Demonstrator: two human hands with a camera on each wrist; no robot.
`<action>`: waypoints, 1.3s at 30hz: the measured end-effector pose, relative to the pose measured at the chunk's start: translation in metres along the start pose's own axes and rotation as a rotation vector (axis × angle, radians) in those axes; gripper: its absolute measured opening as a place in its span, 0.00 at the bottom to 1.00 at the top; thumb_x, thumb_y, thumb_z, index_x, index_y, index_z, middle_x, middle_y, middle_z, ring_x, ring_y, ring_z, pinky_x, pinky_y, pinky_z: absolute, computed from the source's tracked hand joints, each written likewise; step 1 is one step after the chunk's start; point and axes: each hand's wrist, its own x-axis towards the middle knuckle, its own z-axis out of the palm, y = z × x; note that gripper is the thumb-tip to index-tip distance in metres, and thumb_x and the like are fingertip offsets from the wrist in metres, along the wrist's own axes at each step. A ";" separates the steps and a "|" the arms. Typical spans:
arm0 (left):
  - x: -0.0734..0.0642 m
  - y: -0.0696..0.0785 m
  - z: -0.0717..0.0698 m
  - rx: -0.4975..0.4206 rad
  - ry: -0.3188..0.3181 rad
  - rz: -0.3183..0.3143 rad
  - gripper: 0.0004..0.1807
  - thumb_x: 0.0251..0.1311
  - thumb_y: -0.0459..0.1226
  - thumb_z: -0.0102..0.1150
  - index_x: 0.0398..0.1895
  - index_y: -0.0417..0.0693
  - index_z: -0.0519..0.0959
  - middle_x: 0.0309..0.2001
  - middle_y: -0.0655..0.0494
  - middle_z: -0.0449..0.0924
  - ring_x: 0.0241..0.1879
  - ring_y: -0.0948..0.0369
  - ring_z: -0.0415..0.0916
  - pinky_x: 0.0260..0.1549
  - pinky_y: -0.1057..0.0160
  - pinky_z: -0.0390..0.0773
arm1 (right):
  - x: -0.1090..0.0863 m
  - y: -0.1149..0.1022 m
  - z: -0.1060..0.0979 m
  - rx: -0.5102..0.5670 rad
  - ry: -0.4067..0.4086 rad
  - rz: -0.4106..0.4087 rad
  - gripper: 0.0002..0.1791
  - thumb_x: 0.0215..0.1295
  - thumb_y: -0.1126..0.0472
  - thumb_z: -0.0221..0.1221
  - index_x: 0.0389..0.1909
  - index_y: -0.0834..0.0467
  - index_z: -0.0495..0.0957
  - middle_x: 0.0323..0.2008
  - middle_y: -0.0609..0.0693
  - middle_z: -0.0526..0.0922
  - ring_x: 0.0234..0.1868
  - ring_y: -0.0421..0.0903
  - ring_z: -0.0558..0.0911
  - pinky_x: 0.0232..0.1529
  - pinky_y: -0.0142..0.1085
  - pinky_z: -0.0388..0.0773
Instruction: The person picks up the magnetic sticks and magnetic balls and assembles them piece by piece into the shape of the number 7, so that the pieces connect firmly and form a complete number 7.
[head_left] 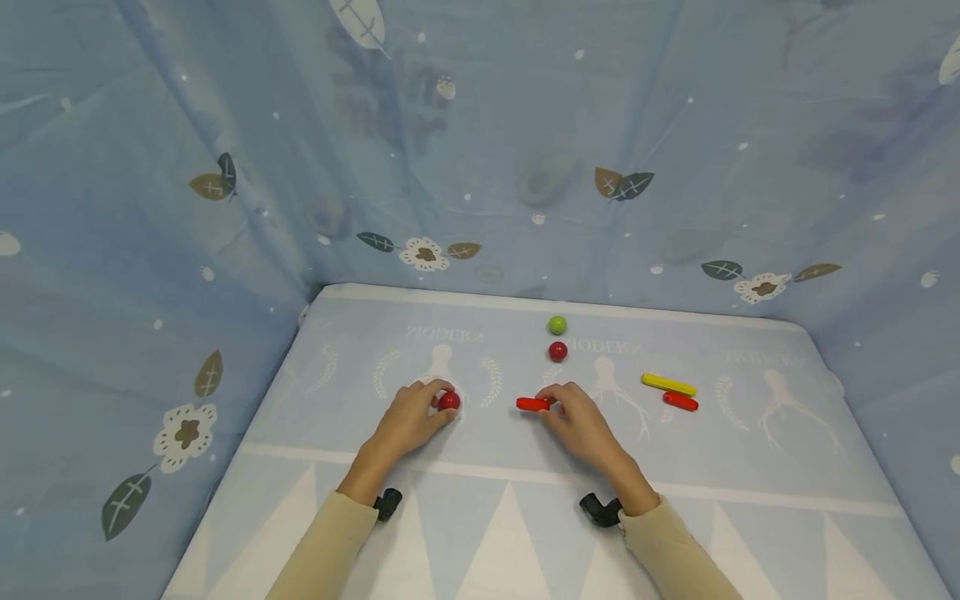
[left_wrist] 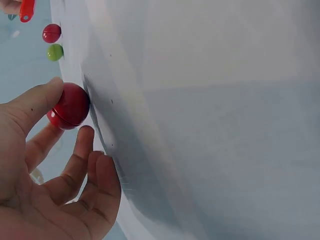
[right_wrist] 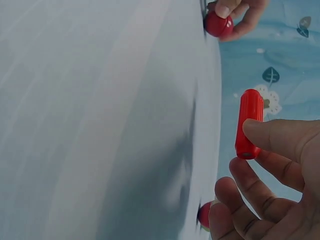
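Left of centre on the desk (head_left: 480,446), the left hand (head_left: 408,419) pinches a glossy red ball (head_left: 449,401) between thumb and fingertips, its other fingers loosely bent. The ball looks hard, light and prone to roll, best gripped around its widest part. To its right, the right hand (head_left: 583,423) pinches a raised, ridged red cylinder (head_left: 529,404), probably stiff, light and steadiest held mid-length.

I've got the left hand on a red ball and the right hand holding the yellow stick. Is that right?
The stick's colour is wrong: the right hand holds a red stick, as the right wrist view shows. The left hand is on a red ball.
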 end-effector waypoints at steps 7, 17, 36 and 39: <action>0.000 -0.006 0.001 -0.098 -0.021 -0.011 0.23 0.62 0.44 0.70 0.59 0.54 0.78 0.38 0.56 0.78 0.44 0.52 0.72 0.44 0.49 0.73 | 0.009 -0.006 0.013 0.015 -0.018 -0.004 0.13 0.63 0.66 0.67 0.47 0.53 0.82 0.37 0.46 0.76 0.35 0.44 0.72 0.36 0.38 0.72; 0.000 -0.011 0.000 -0.169 -0.027 -0.006 0.24 0.61 0.42 0.70 0.61 0.50 0.78 0.39 0.56 0.78 0.40 0.57 0.74 0.41 0.54 0.74 | 0.023 -0.015 0.032 0.025 -0.038 -0.044 0.11 0.62 0.65 0.68 0.45 0.54 0.83 0.32 0.46 0.73 0.32 0.43 0.71 0.34 0.38 0.70; 0.002 -0.015 0.002 -0.202 -0.030 -0.004 0.24 0.61 0.42 0.70 0.60 0.49 0.78 0.38 0.56 0.78 0.37 0.59 0.71 0.37 0.57 0.73 | 0.045 -0.029 0.059 0.019 -0.121 -0.060 0.08 0.65 0.64 0.66 0.44 0.53 0.83 0.34 0.47 0.74 0.31 0.43 0.71 0.33 0.37 0.70; 0.002 -0.016 0.002 -0.208 -0.030 0.004 0.24 0.61 0.42 0.70 0.59 0.49 0.78 0.38 0.56 0.78 0.37 0.59 0.71 0.36 0.57 0.73 | 0.047 -0.031 0.060 0.007 -0.128 -0.065 0.08 0.65 0.63 0.66 0.44 0.53 0.83 0.35 0.47 0.74 0.31 0.43 0.71 0.33 0.37 0.70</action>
